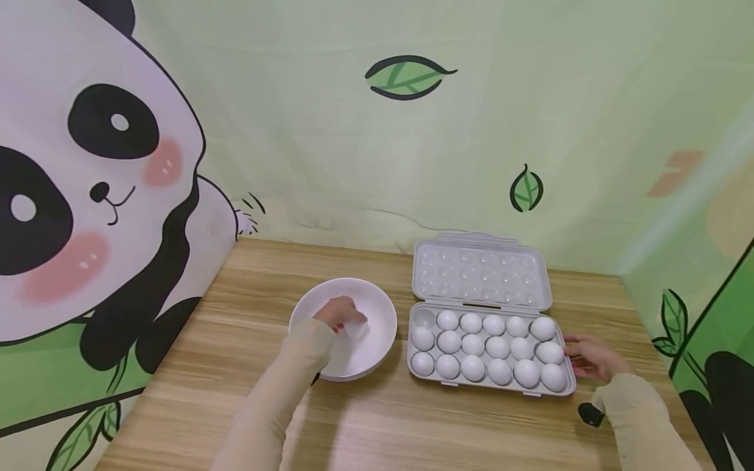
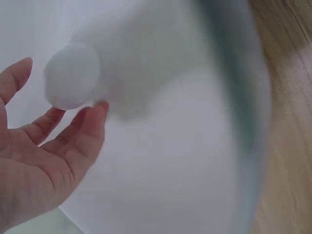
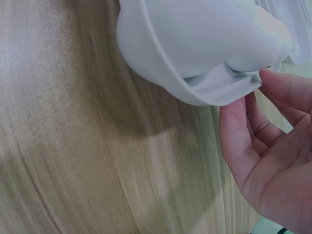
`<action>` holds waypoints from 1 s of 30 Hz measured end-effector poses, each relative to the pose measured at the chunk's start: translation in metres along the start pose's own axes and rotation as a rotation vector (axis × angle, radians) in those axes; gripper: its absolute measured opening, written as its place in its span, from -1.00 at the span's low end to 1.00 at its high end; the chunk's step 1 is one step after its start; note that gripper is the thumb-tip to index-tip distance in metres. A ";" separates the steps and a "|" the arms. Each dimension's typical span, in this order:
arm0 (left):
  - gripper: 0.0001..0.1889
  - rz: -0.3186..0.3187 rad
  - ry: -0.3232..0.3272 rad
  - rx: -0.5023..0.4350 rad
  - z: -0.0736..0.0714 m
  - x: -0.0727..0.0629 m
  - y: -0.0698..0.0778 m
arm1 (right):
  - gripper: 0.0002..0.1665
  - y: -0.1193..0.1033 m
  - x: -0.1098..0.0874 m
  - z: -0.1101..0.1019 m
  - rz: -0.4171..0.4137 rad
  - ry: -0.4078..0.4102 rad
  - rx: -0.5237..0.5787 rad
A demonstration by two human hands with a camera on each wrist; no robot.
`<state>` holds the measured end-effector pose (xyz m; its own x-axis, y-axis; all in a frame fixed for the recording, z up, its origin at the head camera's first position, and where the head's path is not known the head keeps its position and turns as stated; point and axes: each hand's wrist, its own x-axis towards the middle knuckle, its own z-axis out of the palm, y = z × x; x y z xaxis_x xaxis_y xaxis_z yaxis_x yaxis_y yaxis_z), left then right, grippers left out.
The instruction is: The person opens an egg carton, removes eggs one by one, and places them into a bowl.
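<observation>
- Fingers of the left hand look loose to me: a couple of fingertips touch the underside of a white egg while the thumb stands off to one side with a gap. No proper grip that I can see.
- That egg is inside the white bowl, under the fingers. Can't tell if it's sitting on the bottom or just above it.
- Right hand is pinching the near right end of the carton, thumb on top of the lip and fingers underneath.
- Carton's on the wooden table, right of the bowl, lid flipped back, with rows of white eggs in it.
- Handling-wise, I'd guess the egg is light, stiff and pretty slick. Can't tell real from fake, so I'd treat the shell as fragile.
- Best hold, imo: fingertips spread around the fat middle, thumb opposite, gentle squeeze. Pinching just one end invites a slip, and the bowl looks hard.
- Carton seems like thin, bendy plastic, so I'd go for that lip rather than squash the sides.
</observation>
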<state>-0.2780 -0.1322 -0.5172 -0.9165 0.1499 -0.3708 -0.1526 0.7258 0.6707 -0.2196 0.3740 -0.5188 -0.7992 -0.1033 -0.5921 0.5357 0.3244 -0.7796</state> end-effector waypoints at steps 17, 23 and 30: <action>-0.63 0.270 0.048 0.419 0.008 -0.015 0.105 | -0.26 0.000 0.000 -0.001 0.012 0.006 -0.021; -0.60 0.328 -0.044 0.528 0.032 -0.019 0.125 | -0.27 0.000 0.001 -0.001 0.008 0.002 -0.019; -0.63 0.281 -0.072 0.715 0.062 -0.018 0.134 | -0.26 0.000 0.002 -0.001 0.011 0.003 -0.011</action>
<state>-0.2587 0.0043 -0.4606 -0.8553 0.4184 -0.3056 0.3807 0.9076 0.1770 -0.2210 0.3745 -0.5198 -0.7943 -0.0971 -0.5997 0.5411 0.3357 -0.7711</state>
